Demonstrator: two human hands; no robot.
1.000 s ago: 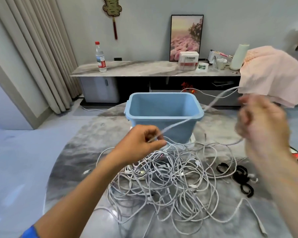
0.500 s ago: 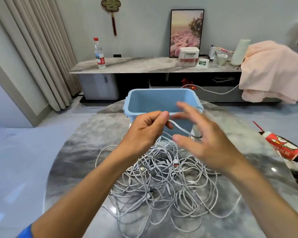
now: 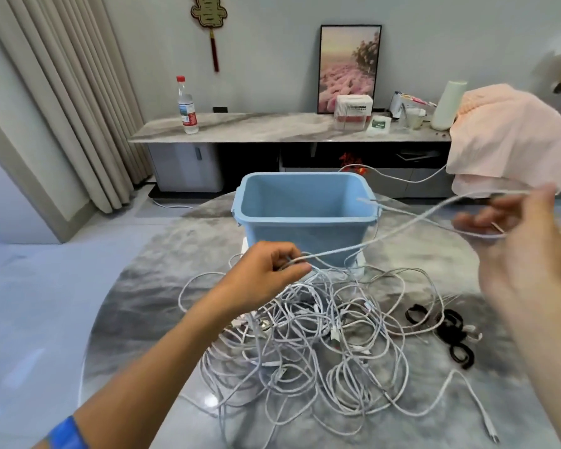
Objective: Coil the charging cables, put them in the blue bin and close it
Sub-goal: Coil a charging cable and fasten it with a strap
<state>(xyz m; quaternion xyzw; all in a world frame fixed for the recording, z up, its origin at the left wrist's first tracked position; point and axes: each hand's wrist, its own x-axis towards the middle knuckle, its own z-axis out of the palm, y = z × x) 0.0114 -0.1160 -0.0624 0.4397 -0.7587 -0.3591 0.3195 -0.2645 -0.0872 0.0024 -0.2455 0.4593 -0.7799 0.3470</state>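
Head view: left hand (image 3: 266, 273) pinches a white charging cable (image 3: 402, 226); blurred right hand (image 3: 512, 241) pulls it taut, risking dragging the tangled pile (image 3: 321, 338) or tipping the blue bin (image 3: 305, 205).

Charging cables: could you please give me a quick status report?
Left hand pinches one white cable, right hand draws it out, blurred. Blue bin open, no coil inside. Tangled pile on the table underneath.

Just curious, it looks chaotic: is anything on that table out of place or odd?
Yes. A tangled heap of white cables sprawls across the table, uncoiled. The blue bin holds none, and one cable drapes over its right rim.
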